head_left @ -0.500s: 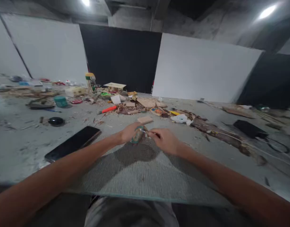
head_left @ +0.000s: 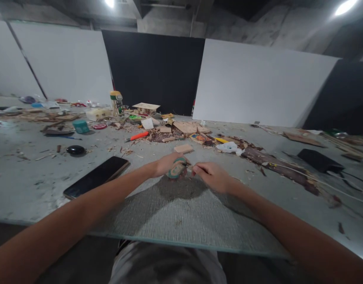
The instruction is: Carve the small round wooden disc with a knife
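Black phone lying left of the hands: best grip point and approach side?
Take the phone across its long edges near the middle, coming from above. It lies flat and slantwise on the table, both long sides clear, away from the left hand.

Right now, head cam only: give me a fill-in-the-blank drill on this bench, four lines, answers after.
1. The left hand holds a small painted wooden piece above the ____ cutting mat.
2. The right hand pinches a thin ____ against that piece.
3. The dark phone lies to the ____ of the person's left forearm.
4. The utility knife beyond the hands has an ____ handle.

Missing words: grey; tool; left; orange
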{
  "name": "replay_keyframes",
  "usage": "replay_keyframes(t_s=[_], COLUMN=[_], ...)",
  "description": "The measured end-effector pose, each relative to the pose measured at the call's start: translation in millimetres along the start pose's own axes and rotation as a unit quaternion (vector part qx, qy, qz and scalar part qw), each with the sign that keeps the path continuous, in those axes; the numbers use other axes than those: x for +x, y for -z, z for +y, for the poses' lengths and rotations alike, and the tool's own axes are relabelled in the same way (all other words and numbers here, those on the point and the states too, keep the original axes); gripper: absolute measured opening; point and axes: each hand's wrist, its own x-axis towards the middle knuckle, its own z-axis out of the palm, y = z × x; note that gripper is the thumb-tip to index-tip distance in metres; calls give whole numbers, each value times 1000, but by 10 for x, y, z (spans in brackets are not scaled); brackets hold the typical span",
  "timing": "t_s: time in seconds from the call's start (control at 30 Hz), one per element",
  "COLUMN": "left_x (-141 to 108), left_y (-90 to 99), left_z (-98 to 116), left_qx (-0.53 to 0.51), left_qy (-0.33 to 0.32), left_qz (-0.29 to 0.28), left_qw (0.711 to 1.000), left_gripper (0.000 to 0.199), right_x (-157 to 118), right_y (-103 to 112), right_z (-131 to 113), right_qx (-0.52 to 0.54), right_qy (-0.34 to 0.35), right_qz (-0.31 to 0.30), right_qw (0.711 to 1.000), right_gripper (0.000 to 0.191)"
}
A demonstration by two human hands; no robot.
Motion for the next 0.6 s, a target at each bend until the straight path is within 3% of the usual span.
replay_keyframes(t_s=[0.13, 0.3, 0.6], left_x=[-33, -61, -36], left_y=[-20, -53, -121], left_z=[-36, -73, -78], left_qx=[-75, -77, -52], left_qy=[-17, -53, -86], left_qz=[31, 39, 108], left_qw=[997, 995, 989], left_gripper=[40, 39, 32], right_x=[18, 38, 5], right_y=[-111, -181, -187], right_z=[-51, -124, -195], right_qx=[78, 202, 227], right_qy=[-22, -84, -125], right_qz=[-24, -73, -72], right_qw=[996, 973, 963], right_gripper=[34, 40, 39])
